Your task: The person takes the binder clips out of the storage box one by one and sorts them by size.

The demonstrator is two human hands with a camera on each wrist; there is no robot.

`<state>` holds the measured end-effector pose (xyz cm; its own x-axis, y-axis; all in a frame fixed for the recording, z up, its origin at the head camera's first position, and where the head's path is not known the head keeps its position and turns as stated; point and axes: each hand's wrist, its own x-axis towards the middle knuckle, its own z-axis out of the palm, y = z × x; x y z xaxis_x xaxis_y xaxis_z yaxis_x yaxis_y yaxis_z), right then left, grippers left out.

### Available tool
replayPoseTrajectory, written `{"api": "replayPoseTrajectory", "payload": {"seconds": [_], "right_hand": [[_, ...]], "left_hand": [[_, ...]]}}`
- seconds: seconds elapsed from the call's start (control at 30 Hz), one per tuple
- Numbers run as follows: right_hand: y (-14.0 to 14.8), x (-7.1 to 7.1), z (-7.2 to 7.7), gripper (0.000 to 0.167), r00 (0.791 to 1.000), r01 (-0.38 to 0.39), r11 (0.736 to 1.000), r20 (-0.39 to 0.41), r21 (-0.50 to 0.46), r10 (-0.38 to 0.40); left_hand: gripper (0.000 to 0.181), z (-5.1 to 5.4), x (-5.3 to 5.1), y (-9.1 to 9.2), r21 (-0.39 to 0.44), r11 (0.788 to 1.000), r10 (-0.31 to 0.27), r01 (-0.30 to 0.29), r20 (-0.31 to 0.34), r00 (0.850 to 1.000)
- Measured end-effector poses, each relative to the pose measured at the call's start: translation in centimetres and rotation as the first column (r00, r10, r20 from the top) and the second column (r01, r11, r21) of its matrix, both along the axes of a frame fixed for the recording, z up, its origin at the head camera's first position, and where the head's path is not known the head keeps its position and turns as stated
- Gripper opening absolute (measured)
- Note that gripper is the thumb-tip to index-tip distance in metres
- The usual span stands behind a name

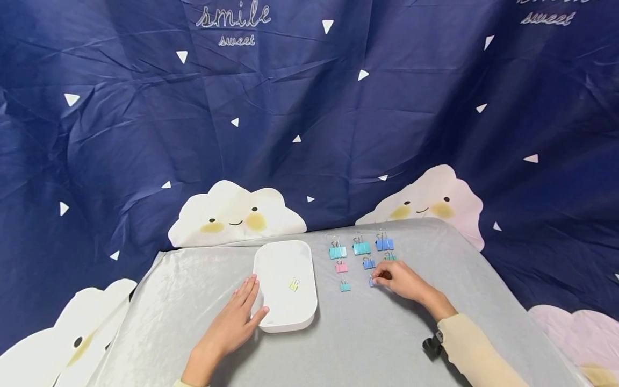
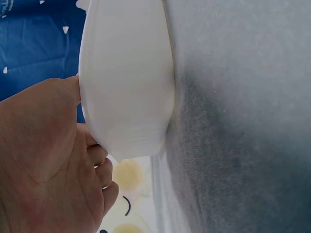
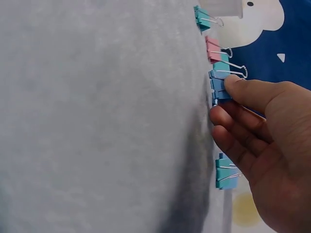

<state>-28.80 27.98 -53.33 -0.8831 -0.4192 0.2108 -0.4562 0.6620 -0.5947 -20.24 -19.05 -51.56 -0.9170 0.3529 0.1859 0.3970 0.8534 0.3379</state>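
Note:
My left hand (image 1: 232, 322) rests along the left rim of a white plastic bin (image 1: 285, 321), its fingers extended. Inside the bin lie yellow binder clips (image 1: 294, 285), too small to tell apart. To the bin's right, my right hand (image 1: 403, 280) pinches a small blue binder clip (image 1: 371, 281) between thumb and fingers. The right wrist view shows the thumb against the blue clip's side, close to the cloth. Just behind that hand is a green binder clip (image 1: 390, 257), partly hidden. Another blue binder clip (image 1: 369, 264) lies behind the pinched one.
Large teal (image 1: 337, 251) and blue (image 1: 384, 244) binder clips form the back row. A pink binder clip (image 1: 341, 266) and a small teal binder clip (image 1: 345, 287) lie nearer the bin. Grey cloth (image 1: 348, 344) covers the table; a dark blue curtain (image 1: 309, 107) hangs behind.

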Motion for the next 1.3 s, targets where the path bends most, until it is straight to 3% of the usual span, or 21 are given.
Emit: {"api": "replayPoseTrajectory", "payload": {"seconds": [0.3,0.77,0.97,1.13,1.3], "right_hand": [[-0.2,0.1,-0.6,0.004,1.0,0.017,1.0,-0.002,0.013,-0.017],[-0.2,0.1,-0.3,0.013,0.999,0.031,1.0,0.038,0.001,-0.031],[-0.8,0.0,0.9,0.016,0.999,0.042,0.999,-0.033,0.021,-0.042],[-1.9,0.0,2.7,0.011,0.994,0.011,0.999,-0.111,0.036,-0.007],[-3.8,0.1,4.8,0.006,0.992,-0.002,0.998,-0.126,0.061,0.01]], "left_hand": [[0.078,-0.1,0.1,-0.1,0.002,1.0,0.001,-0.001,-0.003,1.0],[0.078,-0.3,-0.1,-0.2,0.004,1.0,0.001,-0.001,0.006,1.0],[0.079,-0.3,0.0,-0.2,0.002,1.0,0.002,-0.002,0.016,1.0],[0.078,-0.1,0.2,-0.1,0.015,1.0,-0.004,0.004,0.007,1.0],[0.077,0.0,0.2,0.0,0.024,1.0,-0.006,0.006,-0.013,1.0]]}}
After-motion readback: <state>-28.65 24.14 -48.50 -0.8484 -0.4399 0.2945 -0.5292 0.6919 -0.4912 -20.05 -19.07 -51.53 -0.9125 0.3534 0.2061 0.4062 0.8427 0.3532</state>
